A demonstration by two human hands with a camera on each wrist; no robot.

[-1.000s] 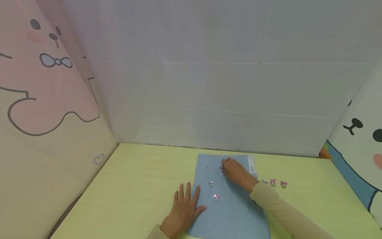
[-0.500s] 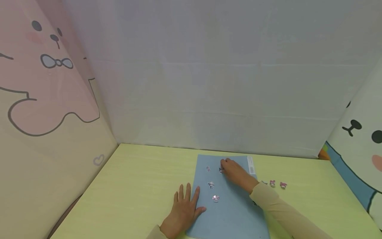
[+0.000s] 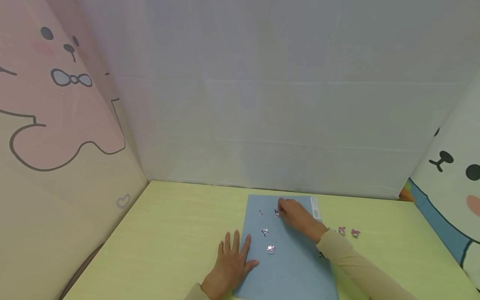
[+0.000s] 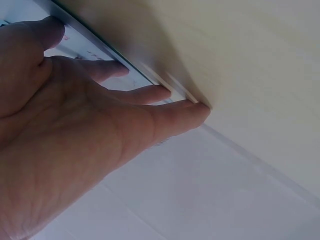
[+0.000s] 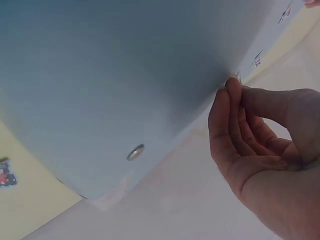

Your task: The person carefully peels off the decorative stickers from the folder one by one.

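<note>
A blue-grey board (image 3: 292, 271) lies on the table with several small glossy cartoon-figure pieces on it. My left hand (image 3: 229, 263) rests at its left edge, fingers spread, thumb over the board; the left wrist view shows the hand (image 4: 100, 110) along that edge. At the board's upper part, my right hand (image 3: 296, 214) has its thumb and fingertips pinched at a dark-and-white cartoon-figure piece (image 3: 277, 213), covering part of it. In the right wrist view the hand's (image 5: 265, 145) fingertips meet right by that piece. Other pieces on the board include a pink one (image 3: 271, 249) and a star-shaped one (image 3: 265, 232).
Right of the board, pink figure pieces (image 3: 355, 233) lie on the pale yellow table (image 3: 180, 233); another is partly hidden behind the right sleeve (image 3: 345, 254). A white label (image 3: 315, 207) runs down the board's upper right edge. White cloth (image 3: 240, 125) hangs behind the table.
The right hand has edged slightly right, uncovering a little more of the dark-and-white piece, which keeps its spot on the board. The left hand holds its place.
</note>
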